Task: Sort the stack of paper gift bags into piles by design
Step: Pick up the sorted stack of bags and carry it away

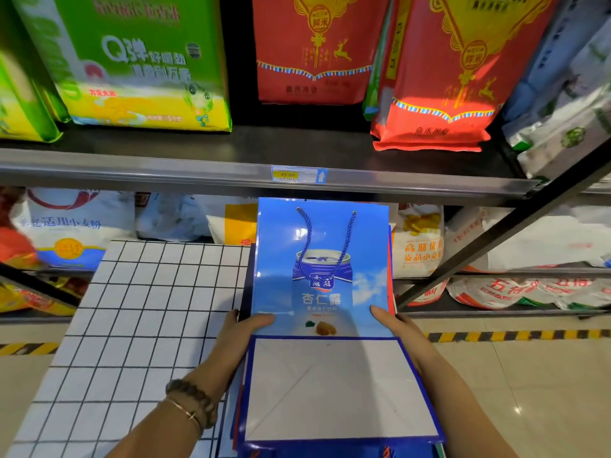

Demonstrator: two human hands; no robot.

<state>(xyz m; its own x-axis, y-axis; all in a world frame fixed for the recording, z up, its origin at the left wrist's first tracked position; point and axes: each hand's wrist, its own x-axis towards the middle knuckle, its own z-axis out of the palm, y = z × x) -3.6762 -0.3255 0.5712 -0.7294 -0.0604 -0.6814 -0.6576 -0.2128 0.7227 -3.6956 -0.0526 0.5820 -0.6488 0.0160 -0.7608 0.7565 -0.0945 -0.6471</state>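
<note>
Both hands — left hand (pixel 243 328) and right hand (pixel 395 325) — pinch the side edges of the glossy blue paper gift bag (pixel 322 276) with a drink-can print, lying atop the stack of gift bags (pixel 314 451) beside the white grid-lined tabletop (pixel 148 309), so I want to lift just this one, level.

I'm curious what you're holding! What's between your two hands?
A blue gift bag, gripped at its sides by the left hand and right hand, seen in the head view.

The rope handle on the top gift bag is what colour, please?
The rope handle is dark blue, best seen in the head view.
</note>
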